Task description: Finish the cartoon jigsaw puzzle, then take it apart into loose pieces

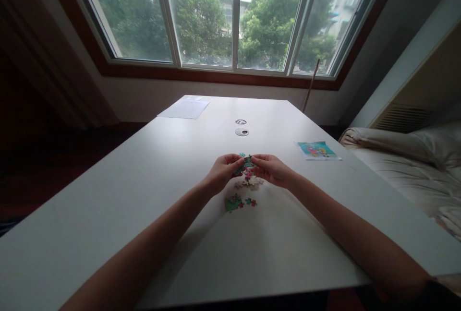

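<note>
Above the middle of the white table, my left hand [224, 171] and my right hand [272, 169] meet around some small green jigsaw puzzle pieces [248, 161]. Both hands have their fingers closed on these pieces; whether they are joined together I cannot tell. Just below my fingers lies a loose pile of jigsaw pieces [250, 183], several with their pale backs up and a pink one on top. Nearer to me is a small joined green section [234, 203], with a few loose teal and red pieces [251, 202] at its right.
A colourful picture sheet [319, 150] lies on the white table [144, 196] at the right. Two round patches [242, 132] sit beyond my hands. Papers [184, 108] rest at the far left corner. A pale sofa [392, 157] stands on the right, windows ahead.
</note>
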